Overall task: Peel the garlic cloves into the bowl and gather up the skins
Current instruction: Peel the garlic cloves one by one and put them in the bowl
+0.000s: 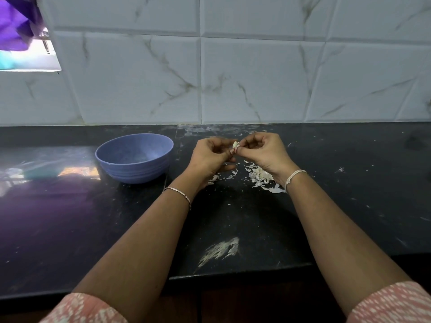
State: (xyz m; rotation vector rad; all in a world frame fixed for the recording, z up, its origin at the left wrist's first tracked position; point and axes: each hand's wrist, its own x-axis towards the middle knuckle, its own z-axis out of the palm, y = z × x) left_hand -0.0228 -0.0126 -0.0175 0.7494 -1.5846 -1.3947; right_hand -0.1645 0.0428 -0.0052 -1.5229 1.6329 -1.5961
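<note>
Garlic clove (236, 145) sits pinched between both hands, just above the middle of the frame and lifted off the dark counter (349, 183). The left grip (211, 157) has its fingers curled in and holds the clove from the left. The right grip (263, 155) meets it from the right, with thumb and fingertips closed on the clove's tip. A scrap of pinkish skin shows at the clove's lower end, where the fingers of the two hands touch.

A blue bowl (135, 171) stands upright on the counter to the left of the hands, near the left grip but not touching it. A heap of pale skins (261, 177) lies on the counter under and just beside the right wrist, and a few loose flakes (218, 177) lie below the left grip.

A thin metal bracelet (178, 194) circles the left wrist and a white thread band (295, 177) the right. Pink patterned sleeves (88, 308) show at the bottom corners. A whitish smear (221, 250) marks the counter between the forearms, low in the frame. Marbled white tiles (256, 78) fill the upper half, and purple cloth (16, 22) hangs at the upper left.
</note>
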